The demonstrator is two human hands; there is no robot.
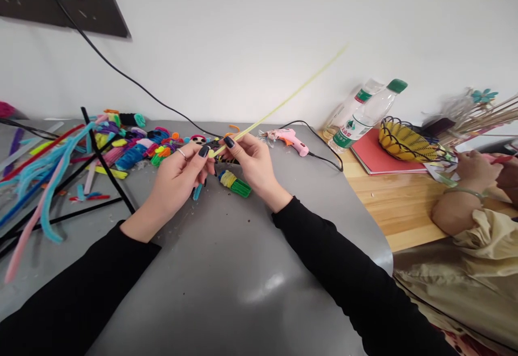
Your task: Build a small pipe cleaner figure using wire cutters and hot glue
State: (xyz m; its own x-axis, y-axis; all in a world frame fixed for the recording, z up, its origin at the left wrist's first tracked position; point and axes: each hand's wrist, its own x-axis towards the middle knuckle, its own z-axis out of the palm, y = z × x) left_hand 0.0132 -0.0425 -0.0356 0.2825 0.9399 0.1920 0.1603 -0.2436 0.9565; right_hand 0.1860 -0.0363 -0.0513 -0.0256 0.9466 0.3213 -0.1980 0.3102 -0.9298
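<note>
Between my two hands runs a pale yellow pipe cleaner (297, 90), its long free end slanting up to the right. My left hand (182, 171) pinches its near end between thumb and fingers. Close beside it, my right hand (256, 162) is closed on the same pipe cleaner a little farther along. Something dark lies partly hidden behind the fingertips; I cannot make out what it is. Just below my hands a small green and yellow bundle of wound pipe cleaner (235, 184) rests on the grey table (226, 269).
Left lie loose pipe cleaners (52, 183) and a pile of colourful wound pieces (133, 148). A pink glue gun (289, 139) with a black cord lies right of my hands. Beyond stand plastic bottles (353, 124), a yellow basket (408, 143) on a red folder (378, 153), and another person's hands (473, 171).
</note>
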